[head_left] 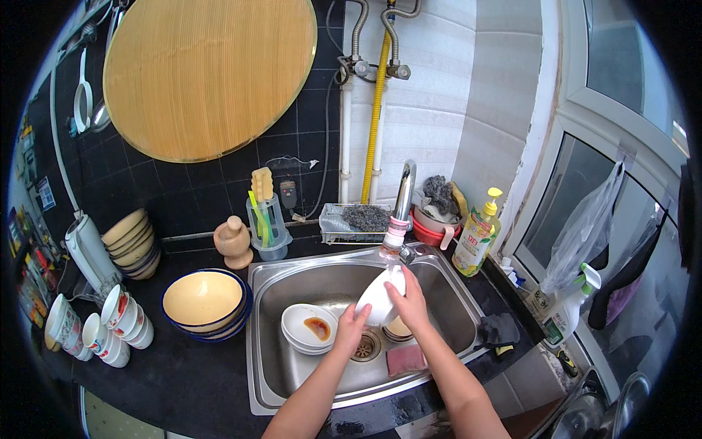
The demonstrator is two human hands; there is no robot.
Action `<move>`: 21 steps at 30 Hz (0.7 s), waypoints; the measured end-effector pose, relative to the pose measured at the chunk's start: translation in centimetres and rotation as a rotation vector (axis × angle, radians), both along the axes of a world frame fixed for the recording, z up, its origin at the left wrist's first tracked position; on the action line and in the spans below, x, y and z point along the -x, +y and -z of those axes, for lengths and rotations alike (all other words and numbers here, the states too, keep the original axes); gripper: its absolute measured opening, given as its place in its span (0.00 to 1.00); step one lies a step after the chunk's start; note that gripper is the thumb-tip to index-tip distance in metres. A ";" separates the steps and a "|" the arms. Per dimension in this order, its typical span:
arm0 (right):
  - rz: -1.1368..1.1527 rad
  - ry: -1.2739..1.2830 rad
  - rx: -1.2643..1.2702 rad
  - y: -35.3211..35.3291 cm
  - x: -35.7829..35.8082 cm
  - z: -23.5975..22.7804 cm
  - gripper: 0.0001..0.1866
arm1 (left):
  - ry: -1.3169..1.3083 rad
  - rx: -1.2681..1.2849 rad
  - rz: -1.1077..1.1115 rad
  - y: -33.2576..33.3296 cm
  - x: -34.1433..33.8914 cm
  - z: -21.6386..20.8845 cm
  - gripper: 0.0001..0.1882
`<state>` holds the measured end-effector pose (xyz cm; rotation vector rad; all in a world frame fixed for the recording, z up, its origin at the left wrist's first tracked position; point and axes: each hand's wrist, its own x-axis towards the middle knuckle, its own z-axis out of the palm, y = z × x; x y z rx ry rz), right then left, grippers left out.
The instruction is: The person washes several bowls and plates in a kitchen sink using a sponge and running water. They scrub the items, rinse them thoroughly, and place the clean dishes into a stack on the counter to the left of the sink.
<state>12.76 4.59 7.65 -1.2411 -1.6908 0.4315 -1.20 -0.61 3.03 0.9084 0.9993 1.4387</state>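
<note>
My left hand [352, 328] and my right hand [411, 301] both grip a white dish [375, 298], tilted under the faucet [404, 197], where water appears to run onto it. The left fingers close on its lower left edge, and the right hand holds its right side. Beside my left hand, a stack of white shallow dishes [295, 322] stands in the steel sink [265, 373], the top one with brown sauce in it. Partly hidden below my right hand are small cream bowls [398, 331]. A pink sponge [404, 361] lies by the drain [368, 345].
Left of the sink stand blue-rimmed cream bowls [203, 298], stacked bowls [133, 245], several cups [110, 340] and a wooden mortar [233, 243]. A yellow-pump soap bottle [477, 238], a red basin [431, 232] and a spray bottle [570, 311] are on the right. Dark cloth [499, 331] rests beside the sink.
</note>
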 end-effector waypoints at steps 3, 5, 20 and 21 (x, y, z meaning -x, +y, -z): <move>-0.013 -0.311 -0.036 -0.5 1.4 -2.1 0.45 | -0.025 -0.008 0.018 0.4 0.3 0.7 0.18; -0.062 -0.470 -0.027 -0.4 1.8 -3.1 0.46 | -0.021 0.003 0.015 0.5 0.2 0.9 0.18; -0.140 0.190 0.438 3.0 0.1 -2.0 0.42 | -0.142 0.077 0.182 -0.1 0.6 0.2 0.20; -0.171 0.309 0.521 4.2 -0.8 -1.0 0.37 | -0.192 0.079 0.202 -0.2 0.7 0.2 0.20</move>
